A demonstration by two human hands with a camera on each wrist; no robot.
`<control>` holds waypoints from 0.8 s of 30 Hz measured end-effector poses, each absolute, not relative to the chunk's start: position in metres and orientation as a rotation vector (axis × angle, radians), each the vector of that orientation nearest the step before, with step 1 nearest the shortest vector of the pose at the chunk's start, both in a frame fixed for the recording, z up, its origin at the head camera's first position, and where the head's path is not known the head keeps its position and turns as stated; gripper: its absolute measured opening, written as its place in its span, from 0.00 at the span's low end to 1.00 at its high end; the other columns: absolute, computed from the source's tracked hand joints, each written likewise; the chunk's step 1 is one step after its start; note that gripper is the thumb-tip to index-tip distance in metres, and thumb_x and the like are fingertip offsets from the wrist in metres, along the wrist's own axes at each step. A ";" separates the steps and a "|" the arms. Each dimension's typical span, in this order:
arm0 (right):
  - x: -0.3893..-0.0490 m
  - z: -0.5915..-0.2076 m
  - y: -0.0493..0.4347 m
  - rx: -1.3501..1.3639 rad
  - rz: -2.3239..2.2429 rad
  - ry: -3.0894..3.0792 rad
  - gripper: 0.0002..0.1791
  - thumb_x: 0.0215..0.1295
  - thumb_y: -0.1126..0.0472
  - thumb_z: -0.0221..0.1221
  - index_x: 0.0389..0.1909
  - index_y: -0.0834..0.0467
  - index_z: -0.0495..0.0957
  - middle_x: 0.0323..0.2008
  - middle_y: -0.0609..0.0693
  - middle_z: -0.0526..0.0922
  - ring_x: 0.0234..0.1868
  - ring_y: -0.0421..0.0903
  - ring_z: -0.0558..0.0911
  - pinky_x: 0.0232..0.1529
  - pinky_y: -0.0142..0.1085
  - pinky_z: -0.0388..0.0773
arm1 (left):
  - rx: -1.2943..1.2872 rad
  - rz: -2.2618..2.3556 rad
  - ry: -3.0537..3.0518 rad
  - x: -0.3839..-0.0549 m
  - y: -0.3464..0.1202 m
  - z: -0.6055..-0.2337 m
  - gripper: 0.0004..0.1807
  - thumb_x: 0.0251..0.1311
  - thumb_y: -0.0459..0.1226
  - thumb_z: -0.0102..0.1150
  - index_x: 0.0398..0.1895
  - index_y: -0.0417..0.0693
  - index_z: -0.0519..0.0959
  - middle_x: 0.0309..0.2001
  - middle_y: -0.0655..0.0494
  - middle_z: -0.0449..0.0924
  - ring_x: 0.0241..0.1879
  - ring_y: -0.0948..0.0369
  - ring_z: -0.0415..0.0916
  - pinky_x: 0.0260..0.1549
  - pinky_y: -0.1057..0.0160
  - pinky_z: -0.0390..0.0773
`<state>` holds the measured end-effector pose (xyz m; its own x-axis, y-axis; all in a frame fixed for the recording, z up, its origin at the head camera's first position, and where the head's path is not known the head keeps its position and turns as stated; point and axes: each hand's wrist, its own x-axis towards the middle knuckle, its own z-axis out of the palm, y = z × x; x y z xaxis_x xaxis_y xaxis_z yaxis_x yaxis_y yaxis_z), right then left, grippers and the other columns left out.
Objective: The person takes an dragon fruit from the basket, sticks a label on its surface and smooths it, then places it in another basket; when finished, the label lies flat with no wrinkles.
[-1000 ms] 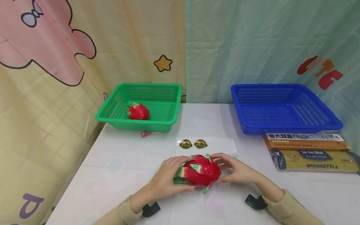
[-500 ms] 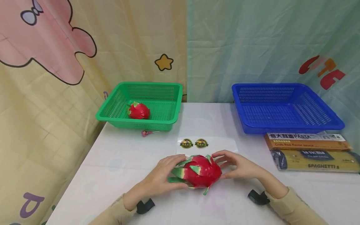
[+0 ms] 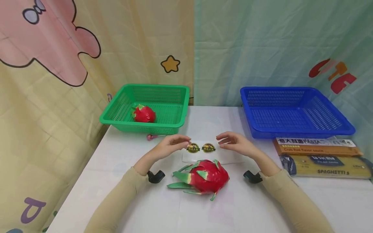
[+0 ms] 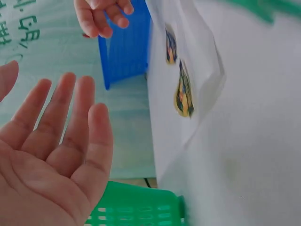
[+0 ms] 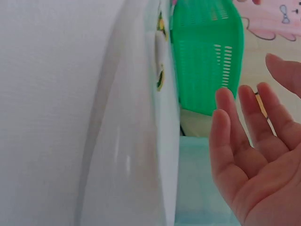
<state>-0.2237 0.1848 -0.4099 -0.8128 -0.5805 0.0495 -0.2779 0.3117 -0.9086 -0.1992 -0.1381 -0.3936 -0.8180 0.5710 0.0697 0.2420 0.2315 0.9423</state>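
Observation:
A large red dragon fruit (image 3: 210, 177) with green scales lies on its side on the white table, its leafy end toward the left. Beyond it lies a sticker sheet (image 3: 227, 153) bearing two round black-and-gold stickers. My left hand (image 3: 169, 146) hovers at the sheet's left end, fingers relaxed and holding nothing. Opposite it, over the sheet's right part, my right hand (image 3: 237, 144) is likewise loose and holds nothing. Both wrist views show spread, gently bent fingers with bare palms. Only a blurred green leaf tip (image 4: 263, 9) of the fruit enters the left wrist view.
A green basket (image 3: 145, 127) at the back left holds another dragon fruit (image 3: 144, 114). In front of it lies a lollipop (image 3: 150, 137). At the back right stands a blue basket (image 3: 303, 132), with a pasta box (image 3: 317, 149) and a spaghetti pack (image 3: 329, 166) before it.
Both hands have come off the large dragon fruit and moved forward to the sticker sheet. The fruit stays on the table where it was between them.

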 end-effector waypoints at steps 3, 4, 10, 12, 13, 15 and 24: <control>-0.232 -0.410 0.175 -0.735 -1.451 2.373 0.19 0.62 0.63 0.61 0.53 0.65 0.75 0.51 0.64 0.77 0.50 0.54 0.79 0.46 0.35 0.77 | 0.709 1.607 2.169 -0.216 -0.134 -0.400 0.20 0.67 0.37 0.52 0.57 0.33 0.71 0.52 0.42 0.77 0.48 0.42 0.74 0.46 0.53 0.76; -0.233 -0.408 0.172 -0.739 -1.429 2.393 0.19 0.62 0.64 0.61 0.52 0.66 0.75 0.51 0.64 0.77 0.49 0.55 0.79 0.46 0.36 0.77 | 0.696 1.596 2.163 -0.220 -0.132 -0.403 0.21 0.67 0.38 0.52 0.57 0.33 0.71 0.52 0.41 0.77 0.48 0.41 0.74 0.45 0.52 0.76; -0.232 -0.397 0.155 -0.748 -1.360 2.398 0.18 0.61 0.70 0.59 0.50 0.73 0.74 0.50 0.67 0.77 0.46 0.61 0.79 0.46 0.42 0.76 | 0.613 1.570 2.177 -0.237 -0.122 -0.417 0.20 0.67 0.39 0.52 0.56 0.33 0.72 0.50 0.40 0.78 0.45 0.45 0.76 0.44 0.54 0.78; -0.237 -0.403 0.153 -0.731 -1.351 2.398 0.18 0.60 0.69 0.60 0.50 0.73 0.74 0.50 0.68 0.77 0.46 0.61 0.79 0.47 0.44 0.75 | 0.571 1.582 2.186 -0.240 -0.121 -0.422 0.19 0.66 0.38 0.53 0.55 0.34 0.74 0.48 0.40 0.79 0.44 0.47 0.77 0.43 0.56 0.78; -0.241 -0.409 0.153 -0.725 -1.349 2.401 0.18 0.60 0.69 0.60 0.50 0.72 0.74 0.50 0.67 0.77 0.46 0.60 0.79 0.47 0.44 0.75 | 0.555 1.586 2.187 -0.241 -0.120 -0.424 0.19 0.66 0.38 0.53 0.54 0.33 0.74 0.47 0.39 0.79 0.43 0.48 0.78 0.42 0.56 0.78; -0.248 -0.420 0.153 -0.719 -1.347 2.406 0.19 0.59 0.68 0.61 0.50 0.71 0.75 0.49 0.67 0.78 0.45 0.59 0.80 0.47 0.44 0.75 | 0.519 1.579 2.191 -0.243 -0.119 -0.428 0.18 0.66 0.37 0.54 0.53 0.33 0.75 0.46 0.40 0.80 0.43 0.50 0.78 0.41 0.57 0.79; -0.264 -0.444 0.157 -0.676 -1.285 2.459 0.16 0.55 0.65 0.65 0.46 0.64 0.80 0.36 0.54 0.83 0.33 0.43 0.79 0.36 0.33 0.74 | 0.520 1.469 2.250 -0.246 -0.114 -0.439 0.17 0.64 0.39 0.56 0.50 0.36 0.78 0.45 0.49 0.80 0.42 0.61 0.77 0.39 0.62 0.78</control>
<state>-0.2640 0.1569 -0.4435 -0.8496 -0.5263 -0.0343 -0.2722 0.4934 -0.8261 -0.2462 -0.1136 -0.4388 -0.8501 0.5109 -0.1278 0.0884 0.3777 0.9217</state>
